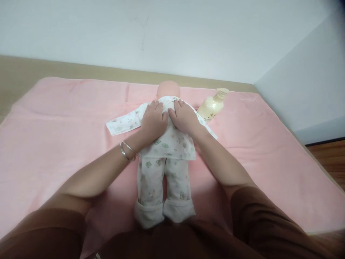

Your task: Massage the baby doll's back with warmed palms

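Observation:
A baby doll (pixel 168 89) lies on the pink blanket with its head toward the wall, the back of the head showing and the face hidden. It wears a white printed top (pixel 172 145) and matching trousers (pixel 176 176) with turned-up cuffs. Flat on the left side of the doll's upper back rests my left hand (pixel 154 120), fingers stretched toward the neck. My right hand (pixel 184 117) lies the same way on the right side, its thumb close to the left thumb. Neither hand grasps anything.
A pale yellow pump bottle (pixel 212 106) leans on its side beside the doll's right-hand sleeve. The pink blanket (pixel 67 144) covers most of a wooden surface (pixel 16 77). Behind it rises a white wall (pixel 107 36), meeting another wall at the right.

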The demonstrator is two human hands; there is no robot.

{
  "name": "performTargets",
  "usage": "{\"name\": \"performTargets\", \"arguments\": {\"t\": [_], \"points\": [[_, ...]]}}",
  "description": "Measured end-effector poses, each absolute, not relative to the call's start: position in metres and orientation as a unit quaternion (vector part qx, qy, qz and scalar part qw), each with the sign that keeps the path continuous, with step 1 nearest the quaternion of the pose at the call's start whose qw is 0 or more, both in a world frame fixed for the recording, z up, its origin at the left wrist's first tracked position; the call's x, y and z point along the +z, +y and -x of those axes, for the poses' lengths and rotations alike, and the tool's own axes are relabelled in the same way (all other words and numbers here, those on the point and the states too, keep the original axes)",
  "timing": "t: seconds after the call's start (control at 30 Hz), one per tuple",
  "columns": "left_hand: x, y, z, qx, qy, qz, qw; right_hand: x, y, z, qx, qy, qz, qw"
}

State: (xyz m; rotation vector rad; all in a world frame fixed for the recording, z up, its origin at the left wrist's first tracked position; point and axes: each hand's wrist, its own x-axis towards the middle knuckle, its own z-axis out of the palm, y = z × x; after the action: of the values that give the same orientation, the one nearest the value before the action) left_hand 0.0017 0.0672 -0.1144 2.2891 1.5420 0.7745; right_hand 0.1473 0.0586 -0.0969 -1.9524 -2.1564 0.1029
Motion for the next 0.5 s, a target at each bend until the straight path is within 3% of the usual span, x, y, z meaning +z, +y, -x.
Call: {"name": "performTargets", "arguments": {"t": [0.23, 0.5], "points": [[-0.105, 0.085, 0.007, 0.233, 0.512, -0.809, 0.171, -0.081, 0.041, -0.136, 0.032, -0.733, 0.673, 0.090], [-0.108, 0.095, 0.010, 0.224, 0.508, -0.818, 0.152, -0.082, 0.030, -0.127, 0.025, -0.739, 0.662, 0.123]]}}
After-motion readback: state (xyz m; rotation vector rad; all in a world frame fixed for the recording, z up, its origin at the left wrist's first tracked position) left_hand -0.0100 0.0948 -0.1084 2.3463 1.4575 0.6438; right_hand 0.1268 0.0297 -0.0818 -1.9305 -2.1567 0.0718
